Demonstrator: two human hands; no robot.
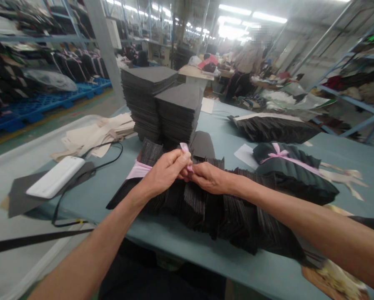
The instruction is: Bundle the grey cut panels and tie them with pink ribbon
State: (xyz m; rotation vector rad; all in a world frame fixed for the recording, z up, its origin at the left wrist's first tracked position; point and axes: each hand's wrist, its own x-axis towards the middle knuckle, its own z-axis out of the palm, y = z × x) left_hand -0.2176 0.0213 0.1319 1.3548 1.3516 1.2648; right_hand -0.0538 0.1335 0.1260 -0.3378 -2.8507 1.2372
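My left hand is closed on a pink fabric strip, and a short end of it sticks up above the fingers. Right beside it, my right hand pinches the same strip, the two hands almost touching. Under them lies a long row of black layered pieces, stacked on edge along the front of the table. The strip passes over the row's left end. Part of the strip between the hands is hidden by my fingers.
Two tall stacks of dark sheets stand behind my hands. A tied black bundle lies to the right, another dark bundle farther back. At the left are a white power bank with a black cable and beige strips. A person stands far back.
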